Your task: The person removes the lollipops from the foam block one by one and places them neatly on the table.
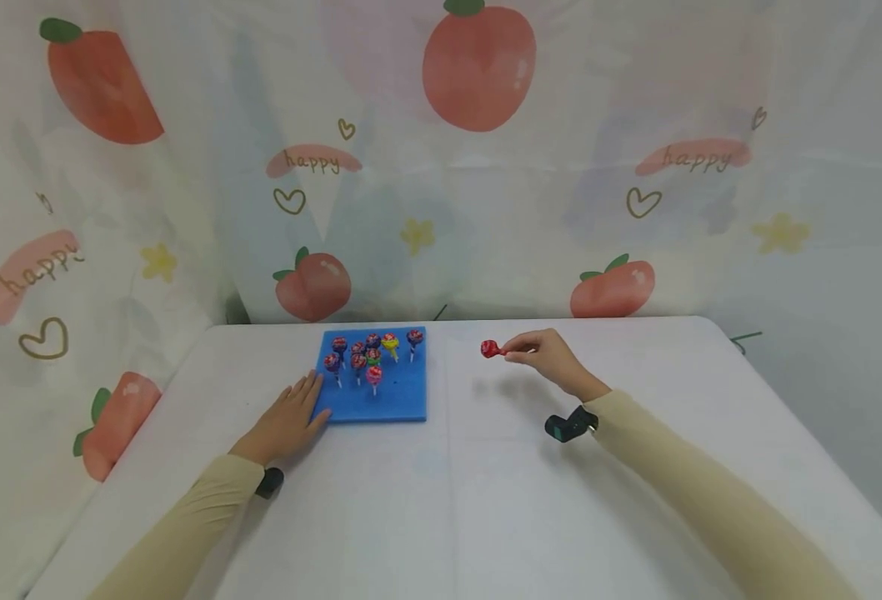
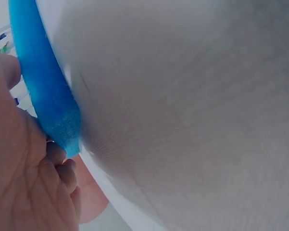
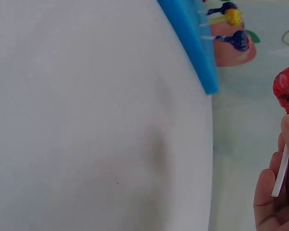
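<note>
A red-wrapped lollipop (image 1: 489, 349) is pinched by my right hand (image 1: 549, 358) above the table, to the right of a blue foam board (image 1: 396, 404). In the right wrist view its white stick (image 3: 281, 173) points down past the fingers. Several lollipops stand upright in the board, among them a yellow one (image 1: 390, 342), a pink one (image 1: 374, 376) and a dark blue one (image 1: 414, 337). My left hand (image 1: 287, 421) rests at the board's left edge, fingers fairly straight and touching it. The left wrist view shows that hand against the blue foam edge (image 2: 53, 91).
The white table (image 1: 441, 517) reaches back to a printed curtain (image 1: 486, 217) with fruit and hearts. A black wrist camera (image 1: 570, 425) sits below my right wrist and another (image 1: 269, 482) by my left wrist.
</note>
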### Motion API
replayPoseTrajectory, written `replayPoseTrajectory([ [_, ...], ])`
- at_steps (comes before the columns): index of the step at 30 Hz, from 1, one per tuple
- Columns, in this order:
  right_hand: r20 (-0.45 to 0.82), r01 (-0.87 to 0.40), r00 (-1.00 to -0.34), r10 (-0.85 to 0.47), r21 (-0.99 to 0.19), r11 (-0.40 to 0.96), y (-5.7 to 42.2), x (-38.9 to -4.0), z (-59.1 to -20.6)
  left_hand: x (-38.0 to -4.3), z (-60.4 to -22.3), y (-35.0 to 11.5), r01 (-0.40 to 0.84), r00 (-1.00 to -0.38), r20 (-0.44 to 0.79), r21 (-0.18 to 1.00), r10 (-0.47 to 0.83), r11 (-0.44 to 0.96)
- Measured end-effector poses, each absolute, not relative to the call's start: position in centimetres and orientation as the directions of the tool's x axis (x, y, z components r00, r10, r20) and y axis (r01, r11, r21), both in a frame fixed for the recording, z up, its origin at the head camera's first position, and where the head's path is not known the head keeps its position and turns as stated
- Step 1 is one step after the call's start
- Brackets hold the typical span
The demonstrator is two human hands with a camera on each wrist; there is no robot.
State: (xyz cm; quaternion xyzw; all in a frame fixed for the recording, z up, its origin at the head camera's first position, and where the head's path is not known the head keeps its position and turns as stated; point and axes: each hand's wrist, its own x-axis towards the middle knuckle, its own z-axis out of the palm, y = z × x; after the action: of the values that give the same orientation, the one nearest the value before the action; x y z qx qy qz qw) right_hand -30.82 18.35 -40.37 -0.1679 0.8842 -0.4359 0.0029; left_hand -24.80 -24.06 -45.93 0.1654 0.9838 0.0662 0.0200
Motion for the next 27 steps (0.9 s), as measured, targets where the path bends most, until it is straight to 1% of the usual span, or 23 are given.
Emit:
replayPoseTrajectory([
  [6,0.136,-0.295,-0.943,-0.305,-0.767,0.569,17.6,-32.8,-42.4,-25.1,-45.5,-23.8,0.333,-0.939,-0.039,0.134,0.341,0.933],
  [14,0.065,-0.256,-0.949,-0.309,-0.73,0.634,16.4,-34.6,-43.9,-25.8,-44.5,-23.3,0.302,-0.942,-0.113,0.123,0.316,0.945],
  [19,0.018,-0.233,-0.949,-0.315,-0.713,0.662,16.2,-35.2,-44.5,-25.7,-44.9,-23.5,0.312,-0.942,-0.078,0.15,0.326,0.938],
  [27,-0.005,-0.223,-0.948,-0.317,-0.701,0.677,16.3,-35.6,-45.1,-25.6,-45.3,-23.6,0.337,-0.936,-0.051,0.155,0.348,0.929],
])
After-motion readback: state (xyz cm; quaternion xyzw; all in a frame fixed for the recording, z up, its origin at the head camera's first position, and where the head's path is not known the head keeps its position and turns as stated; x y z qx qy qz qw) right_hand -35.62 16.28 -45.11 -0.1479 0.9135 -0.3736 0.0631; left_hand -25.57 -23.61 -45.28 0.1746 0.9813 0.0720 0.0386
